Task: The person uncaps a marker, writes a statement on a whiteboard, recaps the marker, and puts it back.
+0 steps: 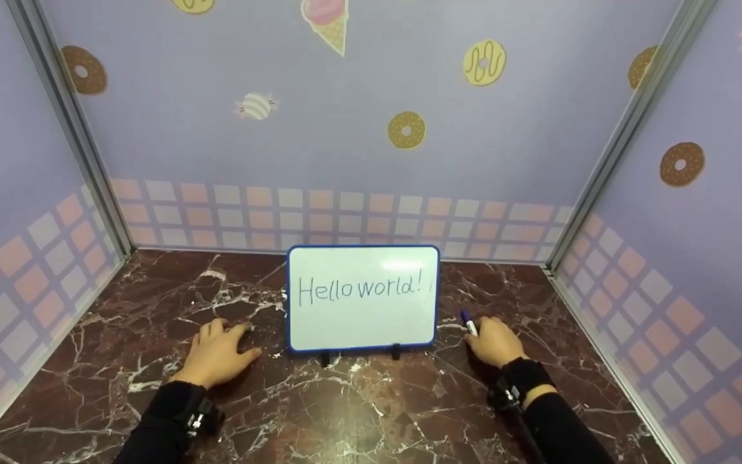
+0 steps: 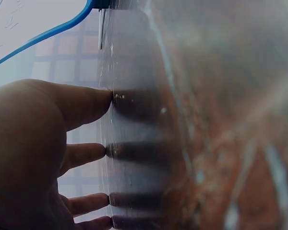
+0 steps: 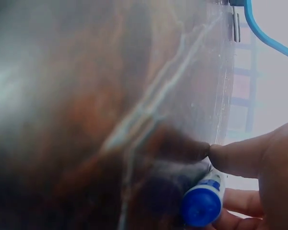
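A small whiteboard (image 1: 364,322) with a blue frame stands upright on two black feet, and "Hello world!" is handwritten across it. To its left, my left hand (image 1: 216,354) rests on the table with fingers spread; the thumb (image 2: 89,103) and fingertips touch the surface in the left wrist view. On the board's other side, my right hand (image 1: 498,341) lies low on the table and holds a white marker (image 1: 471,326) with a blue cap. In the right wrist view, the marker's blue end (image 3: 201,207) sits between the thumb and the curled fingers.
The dark red marbled table (image 1: 319,419) runs up to a purple back wall (image 1: 345,161) printed with sweets and pink and white squares. Similar panels close off the left and right sides, with grey metal posts (image 1: 628,135) at the corners.
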Demonstrator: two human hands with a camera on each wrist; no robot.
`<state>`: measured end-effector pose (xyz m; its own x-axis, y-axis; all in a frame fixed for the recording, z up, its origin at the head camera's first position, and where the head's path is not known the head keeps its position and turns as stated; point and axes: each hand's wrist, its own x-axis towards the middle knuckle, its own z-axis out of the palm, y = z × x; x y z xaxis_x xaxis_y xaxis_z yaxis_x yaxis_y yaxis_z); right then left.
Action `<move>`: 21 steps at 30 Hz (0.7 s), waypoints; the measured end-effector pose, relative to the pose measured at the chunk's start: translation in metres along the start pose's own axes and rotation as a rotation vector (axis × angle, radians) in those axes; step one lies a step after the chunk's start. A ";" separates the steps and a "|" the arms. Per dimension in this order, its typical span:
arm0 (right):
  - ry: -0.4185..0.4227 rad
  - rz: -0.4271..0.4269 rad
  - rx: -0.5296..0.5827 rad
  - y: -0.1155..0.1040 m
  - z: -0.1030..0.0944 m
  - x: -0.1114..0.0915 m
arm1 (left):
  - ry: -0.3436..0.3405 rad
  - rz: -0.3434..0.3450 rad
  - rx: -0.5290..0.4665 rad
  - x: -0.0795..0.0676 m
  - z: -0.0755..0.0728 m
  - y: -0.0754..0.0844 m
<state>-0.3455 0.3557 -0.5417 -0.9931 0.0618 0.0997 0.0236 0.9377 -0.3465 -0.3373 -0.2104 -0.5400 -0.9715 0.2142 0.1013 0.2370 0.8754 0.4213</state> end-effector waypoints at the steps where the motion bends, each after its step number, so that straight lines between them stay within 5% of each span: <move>1: -0.005 0.000 -0.009 0.000 -0.001 -0.001 | -0.003 0.000 0.003 0.000 0.000 0.000; 15: -0.037 -0.002 -0.021 0.003 -0.018 0.003 | 0.006 0.026 0.009 0.007 -0.006 -0.007; 21: 0.009 -0.048 -0.050 0.000 -0.036 0.010 | 0.037 0.027 0.037 0.012 -0.024 -0.013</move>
